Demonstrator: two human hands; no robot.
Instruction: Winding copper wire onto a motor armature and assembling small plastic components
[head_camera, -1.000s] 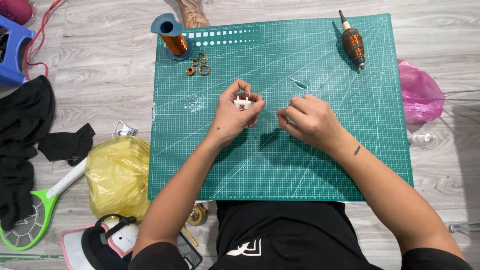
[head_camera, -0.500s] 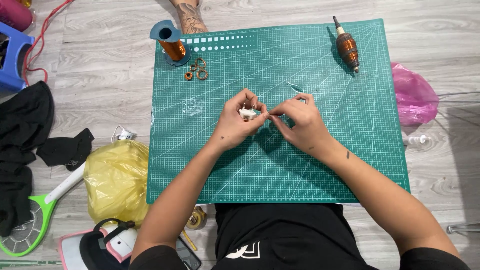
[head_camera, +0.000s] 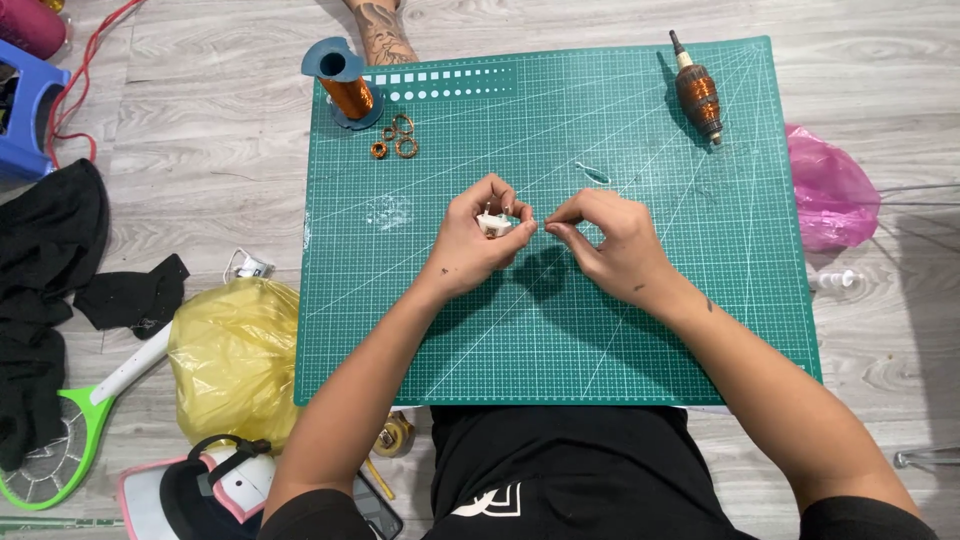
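Over the middle of a green cutting mat (head_camera: 420, 320) my left hand (head_camera: 478, 240) pinches a small white plastic part (head_camera: 493, 224) between thumb and fingers. My right hand (head_camera: 610, 240) sits just to its right, thumb and forefinger pinched together close to the white part; whatever it pinches is too thin to make out. At the mat's top left stands a blue spool of copper wire (head_camera: 345, 85), with small copper wire rings (head_camera: 397, 138) beside it. A copper-wound motor armature (head_camera: 697, 92) lies at the top right.
A pink plastic bag (head_camera: 830, 195) lies right of the mat. On the left are a yellow plastic bag (head_camera: 232, 360), black cloth (head_camera: 50, 270), a green racket-shaped swatter (head_camera: 60, 450) and a blue stool (head_camera: 25, 110). Another person's tattooed foot (head_camera: 382, 30) is beyond the mat.
My right hand has moved left toward the left hand and its fingers now pinch right beside the white part. The view has shifted slightly.
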